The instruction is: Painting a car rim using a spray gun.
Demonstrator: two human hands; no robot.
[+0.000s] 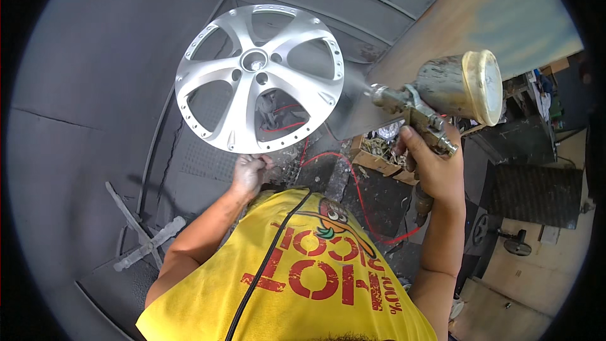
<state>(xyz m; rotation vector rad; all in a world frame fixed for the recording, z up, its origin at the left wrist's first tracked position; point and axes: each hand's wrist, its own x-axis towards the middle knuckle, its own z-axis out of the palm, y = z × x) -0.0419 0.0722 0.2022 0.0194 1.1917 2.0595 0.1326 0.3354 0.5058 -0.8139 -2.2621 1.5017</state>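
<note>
A silver wheel face (pixel 241 110) with broad spokes and small holes round its edge is held up in front of me. My left hand (pixel 250 173) is closed just beneath its near edge; what the fingers hold there is hidden. To the right, my right hand (pixel 435 167) grips a spray gun (pixel 413 108) with a paint-stained cup (pixel 451 85) on it. The nozzle points left at the wheel's right edge, a short gap away. A faint pale mist hangs between nozzle and wheel.
Grey, paint-dusted walls (pixel 82 76) stand at the left and back. A red hose (pixel 356 183) crosses the floor below the gun. An open cardboard box (pixel 379 158) of scraps sits behind my right hand. At lower left stands a crossed, paint-crusted frame (pixel 148 243).
</note>
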